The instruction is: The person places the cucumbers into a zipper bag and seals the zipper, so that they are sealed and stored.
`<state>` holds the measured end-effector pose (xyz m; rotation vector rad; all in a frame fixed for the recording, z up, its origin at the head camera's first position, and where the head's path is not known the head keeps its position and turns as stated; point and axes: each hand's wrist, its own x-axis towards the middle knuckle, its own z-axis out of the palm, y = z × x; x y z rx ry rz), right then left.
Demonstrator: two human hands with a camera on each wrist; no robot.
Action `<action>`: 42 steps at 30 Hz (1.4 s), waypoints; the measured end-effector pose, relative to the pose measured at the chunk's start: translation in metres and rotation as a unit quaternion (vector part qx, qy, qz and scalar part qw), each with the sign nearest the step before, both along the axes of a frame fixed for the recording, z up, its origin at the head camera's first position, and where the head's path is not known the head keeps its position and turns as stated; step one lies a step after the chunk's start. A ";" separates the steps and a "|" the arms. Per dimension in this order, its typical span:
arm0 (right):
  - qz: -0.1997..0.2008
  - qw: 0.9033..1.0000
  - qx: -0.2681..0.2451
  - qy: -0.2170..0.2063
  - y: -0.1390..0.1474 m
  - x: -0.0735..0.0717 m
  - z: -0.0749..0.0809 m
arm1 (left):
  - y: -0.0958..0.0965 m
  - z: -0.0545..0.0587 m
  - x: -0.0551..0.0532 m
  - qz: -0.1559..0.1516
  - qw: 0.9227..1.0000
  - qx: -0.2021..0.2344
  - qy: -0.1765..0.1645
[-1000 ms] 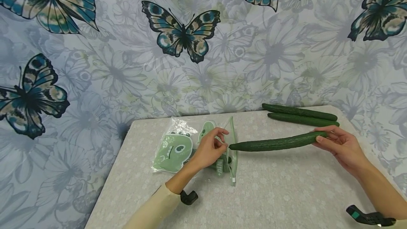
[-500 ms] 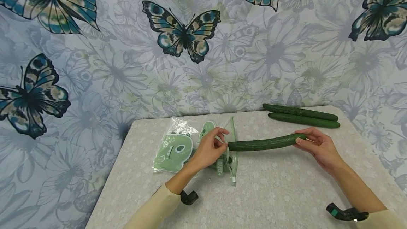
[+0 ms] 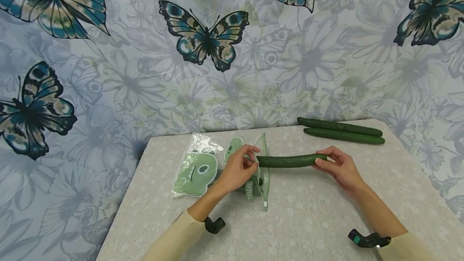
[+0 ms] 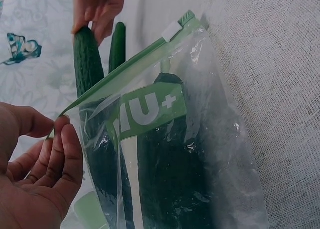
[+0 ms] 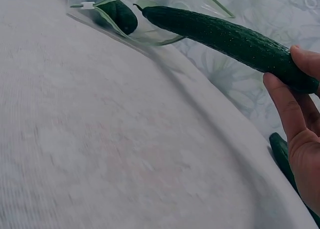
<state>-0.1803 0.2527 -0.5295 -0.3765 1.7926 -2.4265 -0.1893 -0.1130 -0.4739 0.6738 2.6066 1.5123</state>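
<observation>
My left hand (image 3: 239,168) pinches the upper lip of a clear zip bag (image 3: 232,168) with green cartoon print, holding its mouth open; the green zip strip (image 4: 135,64) shows in the left wrist view. One cucumber (image 4: 170,159) lies inside the bag. My right hand (image 3: 337,168) grips the far end of a long dark cucumber (image 3: 290,160), held level above the table. Its tip (image 5: 150,11) is at the bag's mouth and partly inside (image 4: 87,59).
Two more cucumbers (image 3: 340,131) lie side by side at the table's far right corner. The table (image 3: 308,220) wears a pale grey patterned cloth. A butterfly-and-flower cloth (image 3: 203,39) hangs behind and around the table edges.
My right hand has carried the cucumber leftward, and its tip has gone from just outside the bag to its open mouth. My left hand stays pinching the bag's lip.
</observation>
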 end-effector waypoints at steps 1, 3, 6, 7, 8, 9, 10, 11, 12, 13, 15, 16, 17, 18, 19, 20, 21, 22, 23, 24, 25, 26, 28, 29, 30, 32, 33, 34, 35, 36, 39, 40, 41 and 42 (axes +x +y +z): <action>0.002 1.000 0.000 -0.002 -0.004 -0.001 -0.001 | 0.000 0.000 0.000 0.000 1.000 0.000 0.001; 0.002 1.000 0.001 -0.006 -0.011 -0.002 -0.003 | 0.000 -0.001 0.000 0.000 1.000 0.001 0.001; 0.005 1.000 0.007 -0.011 -0.023 -0.004 -0.006 | 0.001 -0.002 0.000 0.000 1.000 0.001 0.003; 0.005 1.000 0.011 -0.012 -0.027 -0.004 -0.007 | 0.001 -0.002 0.000 0.001 1.000 0.001 0.004; 0.005 1.000 0.016 -0.013 -0.032 -0.005 -0.007 | 0.001 -0.002 0.000 0.002 1.000 0.001 0.003; 0.005 1.000 0.020 -0.014 -0.036 -0.006 -0.008 | 0.001 -0.002 0.000 0.003 1.000 0.002 0.002; 0.006 1.000 0.022 -0.015 -0.040 -0.007 -0.008 | 0.001 -0.002 0.000 0.003 1.000 0.003 0.002; 0.005 1.000 0.026 -0.015 -0.043 -0.008 -0.009 | 0.001 -0.002 0.000 0.003 1.000 0.004 0.001; 0.003 0.999 0.028 -0.016 -0.047 -0.009 -0.009 | 0.001 -0.002 0.000 0.003 1.000 0.005 0.001; 0.003 0.999 0.030 -0.017 -0.051 -0.010 -0.010 | 0.001 -0.002 0.000 0.002 1.000 0.005 0.001; 0.001 0.999 0.031 -0.020 -0.059 -0.011 -0.012 | 0.000 -0.003 0.000 0.001 1.000 0.005 -0.001; 0.000 0.999 0.030 -0.023 -0.062 -0.011 -0.012 | 0.000 -0.003 0.000 0.000 1.000 0.006 -0.001; -0.002 0.999 0.031 -0.025 -0.066 -0.011 -0.013 | 0.000 -0.003 -0.001 -0.001 1.000 0.006 -0.002; -0.003 0.999 0.030 -0.030 -0.070 -0.011 -0.014 | 0.000 -0.003 -0.001 -0.002 1.000 0.006 -0.002; -0.006 0.999 0.028 -0.034 -0.074 -0.011 -0.014 | 0.000 -0.003 -0.001 -0.002 1.000 0.006 -0.002; -0.009 0.999 0.028 -0.038 -0.078 -0.011 -0.015 | 0.000 -0.003 -0.001 -0.001 1.000 0.005 -0.003; -0.010 0.999 0.028 -0.043 -0.082 -0.011 -0.015 | 0.000 -0.003 -0.001 -0.001 1.000 0.005 -0.004; -0.010 0.999 0.027 -0.047 -0.086 -0.012 -0.015 | 0.000 -0.003 -0.001 0.000 1.000 0.005 -0.004; -0.011 0.998 0.027 -0.050 -0.090 -0.012 -0.015 | 0.000 -0.003 -0.001 0.001 1.000 0.004 -0.003; -0.014 0.998 0.026 -0.052 -0.094 -0.012 -0.015 | 0.000 -0.002 -0.001 0.002 1.000 0.003 -0.003; -0.015 0.998 0.025 -0.054 -0.098 -0.012 -0.015 | 0.000 -0.002 -0.001 0.003 1.000 0.003 -0.002; -0.016 0.998 0.025 -0.055 -0.101 -0.012 -0.015 | 0.000 -0.002 -0.001 0.004 1.000 0.003 -0.002; -0.021 0.998 0.023 -0.054 -0.107 -0.012 -0.015 | 0.000 -0.002 -0.002 0.004 1.000 0.003 -0.002; -0.024 0.998 0.024 -0.053 -0.110 -0.012 -0.014 | 0.000 -0.001 -0.002 0.004 1.000 0.003 -0.002; -0.026 0.998 0.025 -0.052 -0.112 -0.013 -0.015 | 0.000 -0.001 -0.002 0.003 1.000 0.003 -0.004; -0.027 0.998 0.028 -0.051 -0.117 -0.013 -0.015 | 0.001 -0.001 -0.002 0.002 1.000 0.001 -0.003; -0.027 0.998 0.030 -0.051 -0.120 -0.013 -0.015 | 0.001 -0.001 -0.002 0.001 1.000 0.001 -0.004; -0.027 0.998 0.030 -0.050 -0.122 -0.013 -0.015 | 0.001 -0.001 -0.002 0.000 1.000 0.001 -0.004; -0.026 0.998 0.031 -0.051 -0.124 -0.014 -0.015 | 0.001 -0.001 -0.002 0.000 1.000 -0.001 -0.003; -0.027 0.998 0.031 -0.052 -0.126 -0.014 -0.015 | 0.001 0.000 -0.002 0.000 1.000 -0.002 -0.003; -0.033 0.998 0.021 -0.055 -0.134 -0.015 -0.016 | 0.002 0.001 -0.002 0.003 1.000 -0.003 -0.003; -0.034 0.998 0.016 -0.055 -0.137 -0.015 -0.016 | 0.002 0.001 -0.001 0.005 1.000 -0.003 -0.002; -0.034 0.998 0.013 -0.055 -0.140 -0.015 -0.017 | 0.002 0.001 -0.001 0.006 1.000 -0.004 -0.002; -0.035 0.998 0.008 -0.055 -0.143 -0.015 -0.017 | 0.002 0.002 -0.001 0.006 1.000 -0.004 -0.003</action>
